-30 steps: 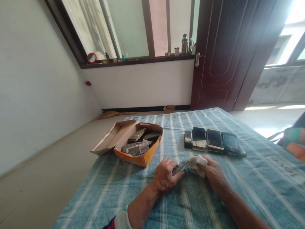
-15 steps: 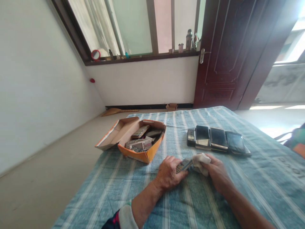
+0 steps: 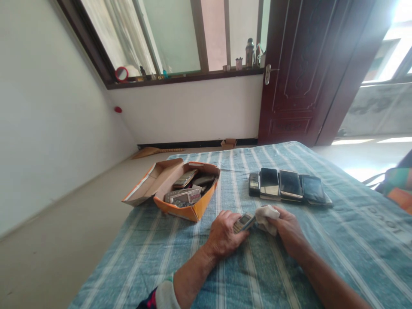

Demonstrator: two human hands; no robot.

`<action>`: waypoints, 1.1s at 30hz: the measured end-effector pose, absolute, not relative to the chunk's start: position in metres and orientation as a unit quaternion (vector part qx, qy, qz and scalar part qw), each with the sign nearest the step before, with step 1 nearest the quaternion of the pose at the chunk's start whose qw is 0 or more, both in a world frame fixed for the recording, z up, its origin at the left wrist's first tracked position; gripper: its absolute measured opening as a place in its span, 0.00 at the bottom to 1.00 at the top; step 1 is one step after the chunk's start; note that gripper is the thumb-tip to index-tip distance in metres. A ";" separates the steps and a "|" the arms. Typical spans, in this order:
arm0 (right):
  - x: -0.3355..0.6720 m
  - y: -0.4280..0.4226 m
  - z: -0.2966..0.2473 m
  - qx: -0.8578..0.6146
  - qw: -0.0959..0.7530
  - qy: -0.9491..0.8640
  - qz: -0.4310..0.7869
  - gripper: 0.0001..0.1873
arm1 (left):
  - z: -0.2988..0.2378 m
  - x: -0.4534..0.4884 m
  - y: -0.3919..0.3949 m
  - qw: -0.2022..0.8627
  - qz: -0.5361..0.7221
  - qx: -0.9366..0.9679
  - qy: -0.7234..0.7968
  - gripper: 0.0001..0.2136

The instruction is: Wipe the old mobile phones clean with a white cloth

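My left hand [image 3: 223, 234] grips a small grey keypad phone [image 3: 243, 222] by its near end, just above the striped blue cloth on the table [image 3: 180, 274]. My right hand [image 3: 288, 229] is closed around a crumpled white cloth [image 3: 266, 213] that presses against the phone's far end. Both forearms rest on the table.
An open orange cardboard box [image 3: 188, 210] with several old phones stands to the left, its lid [image 3: 146, 186] folded out. A row of several dark phones [image 3: 288, 184] lies behind my hands. A dark wooden door [image 3: 302, 68] and a window sill with bottles are beyond.
The phone's screen side has tilted up a little more in my left hand. The white cloth stays against its end; both hands keep their place on the table.
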State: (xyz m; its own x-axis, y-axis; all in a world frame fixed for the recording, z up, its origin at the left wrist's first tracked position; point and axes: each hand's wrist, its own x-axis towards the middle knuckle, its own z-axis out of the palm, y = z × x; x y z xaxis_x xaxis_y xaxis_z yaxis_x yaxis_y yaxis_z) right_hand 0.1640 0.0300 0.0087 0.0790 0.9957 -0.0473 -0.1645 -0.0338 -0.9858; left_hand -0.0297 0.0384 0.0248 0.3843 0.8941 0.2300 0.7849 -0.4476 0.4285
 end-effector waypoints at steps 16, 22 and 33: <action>0.159 0.031 0.014 -0.460 0.564 -0.381 0.570 0.16 | 0.018 -0.039 0.051 0.076 0.251 0.784 0.563 0.14; 0.158 0.033 0.014 -0.455 0.558 -0.379 0.581 0.15 | 0.015 -0.041 0.054 0.067 0.258 0.780 0.566 0.14; 0.155 0.034 0.011 -0.457 0.548 -0.409 0.569 0.15 | 0.016 -0.043 0.053 0.072 0.244 0.774 0.580 0.14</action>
State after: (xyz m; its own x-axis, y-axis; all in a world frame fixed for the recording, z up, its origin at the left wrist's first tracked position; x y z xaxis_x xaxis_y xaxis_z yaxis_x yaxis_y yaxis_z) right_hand 0.1554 0.0341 0.0110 0.0178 0.9973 -0.0719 -0.2500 -0.0652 -0.9661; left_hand -0.0434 0.0532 0.0157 0.2079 0.9330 0.2936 0.8628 -0.3163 0.3943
